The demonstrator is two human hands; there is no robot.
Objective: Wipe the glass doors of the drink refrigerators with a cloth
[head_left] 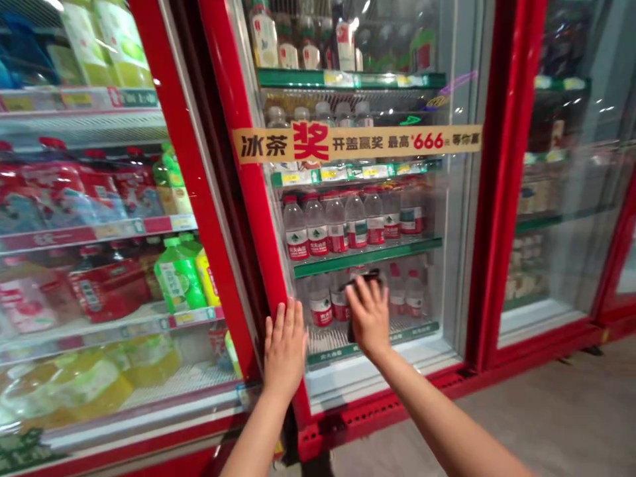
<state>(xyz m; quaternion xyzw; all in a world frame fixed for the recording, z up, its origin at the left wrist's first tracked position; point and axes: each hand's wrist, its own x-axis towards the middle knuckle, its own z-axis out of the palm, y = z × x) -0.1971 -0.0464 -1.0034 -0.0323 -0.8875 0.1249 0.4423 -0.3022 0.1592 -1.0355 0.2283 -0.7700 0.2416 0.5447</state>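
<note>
My left hand (pixel 285 348) lies flat on the red door frame (pixel 262 232) of a glass-fronted drinks fridge, fingers stretched out and holding nothing. To its right, my right hand (pixel 368 315) presses a dark cloth (pixel 373 274) against the glass door (pixel 432 285), low down. Most of the cloth is hidden under the palm, and the hand is slightly blurred. Behind the glass stand water bottles (pixel 318 228) with red caps and red-and-white labels. A yellow strip (pixel 382 140) with red and black lettering runs across the door above both hands.
At left, another fridge (pixel 183 126) holds packs of red, green and yellow drinks. A further red-framed glass door (pixel 551 199) stands to the right. Grey floor (pixel 546 411) spreads below the red base (pixel 377 407).
</note>
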